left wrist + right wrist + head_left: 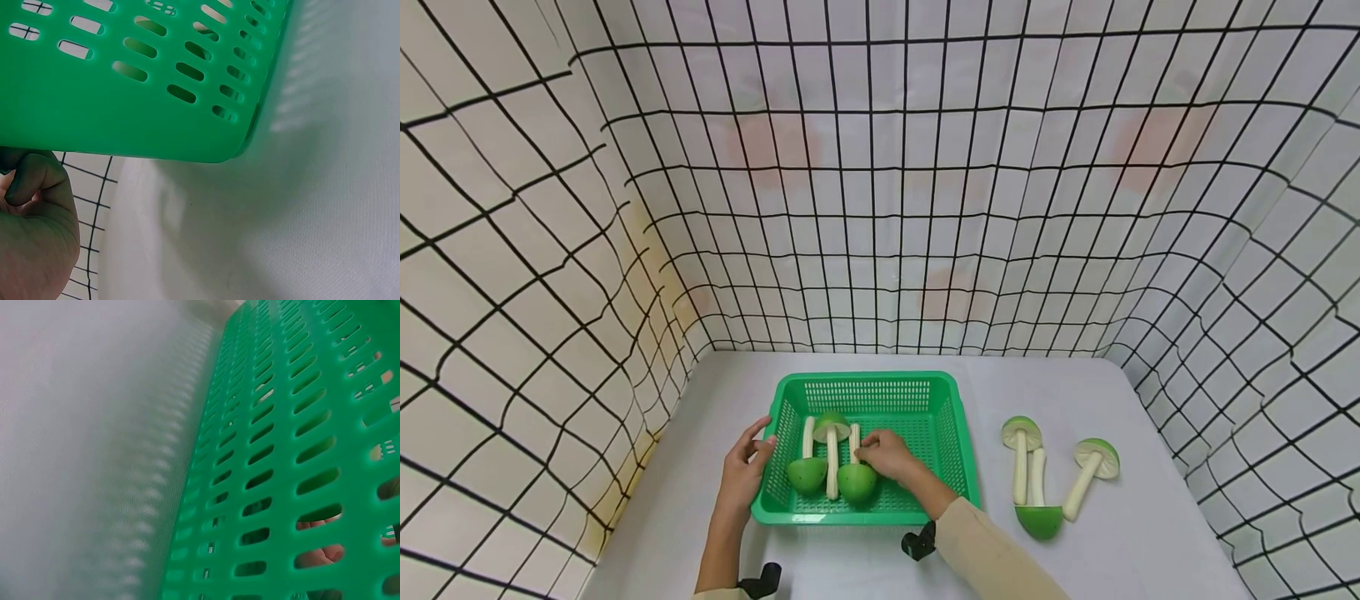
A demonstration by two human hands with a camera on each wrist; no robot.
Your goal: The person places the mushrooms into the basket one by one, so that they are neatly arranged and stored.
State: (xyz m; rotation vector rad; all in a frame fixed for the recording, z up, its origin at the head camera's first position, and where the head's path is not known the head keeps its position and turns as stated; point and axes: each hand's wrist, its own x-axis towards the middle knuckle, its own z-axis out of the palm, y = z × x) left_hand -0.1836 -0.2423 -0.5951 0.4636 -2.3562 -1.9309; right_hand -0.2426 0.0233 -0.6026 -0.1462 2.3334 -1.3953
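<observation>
A green plastic basket [865, 518] with slotted walls stands on the table. Inside, side by side, lie three imitation mushrooms with green caps and pale stems: the left mushroom [807, 475] and right mushroom [857, 483] have caps toward me, the middle mushroom [832, 454] has its cap away. My left hand [743, 471] holds the basket's left rim, its curled fingers also showing in the left wrist view. Over the basket, my right hand [891, 458] pinches the stem of the right mushroom. Through the slots in the right wrist view, parts of fingers [320, 556] show.
Three more mushrooms lie on the table right of the basket: one mushroom [1021, 458] and another with its cap toward me [1039, 522] close together, a third [1092, 473] slanted beside them. Black wire mesh [902, 215] over white cloth surrounds the table's back and sides.
</observation>
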